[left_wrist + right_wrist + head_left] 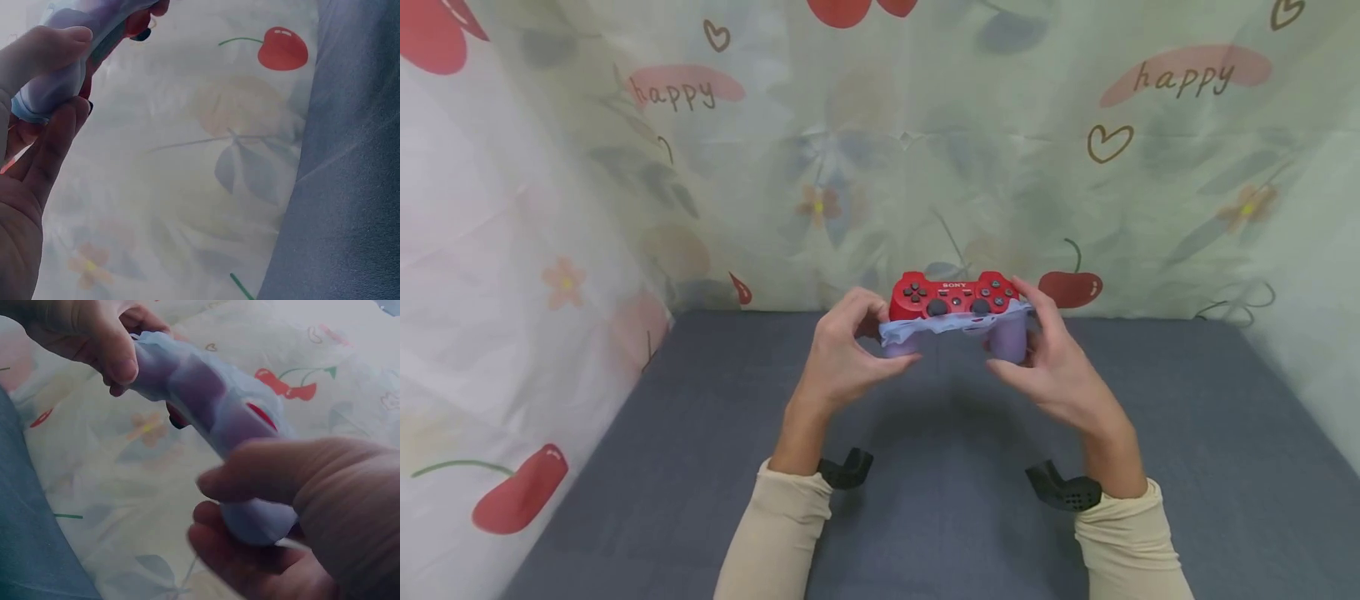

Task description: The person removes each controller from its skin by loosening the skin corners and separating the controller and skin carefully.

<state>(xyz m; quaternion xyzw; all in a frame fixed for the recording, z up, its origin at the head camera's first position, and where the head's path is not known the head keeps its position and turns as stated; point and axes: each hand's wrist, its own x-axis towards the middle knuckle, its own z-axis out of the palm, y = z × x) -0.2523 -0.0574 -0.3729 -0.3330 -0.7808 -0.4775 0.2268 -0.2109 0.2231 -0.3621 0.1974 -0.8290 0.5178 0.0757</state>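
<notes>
Above the table, both hands hold a red Sony game controller (955, 292) with its buttons and two sticks facing up. A thin lavender-blue sleeve (1009, 337), soft-looking and wrinkled along its edge, covers the controller's two handles and underside. My left hand (848, 346) grips the left handle through this sleeve, thumb on the near side. At the other end my right hand (1056, 358) grips the right handle, fingers behind it and thumb in front. In the right wrist view the sleeve (197, 394) stretches across the underside, and a bit of red shows through an opening.
A dark grey cloth covers the table (940, 500) beneath the hands. Behind and at the sides hangs a pale curtain (880, 183) printed with cherries, flowers and "happy". Each wrist carries a black device (847, 469) on a strap.
</notes>
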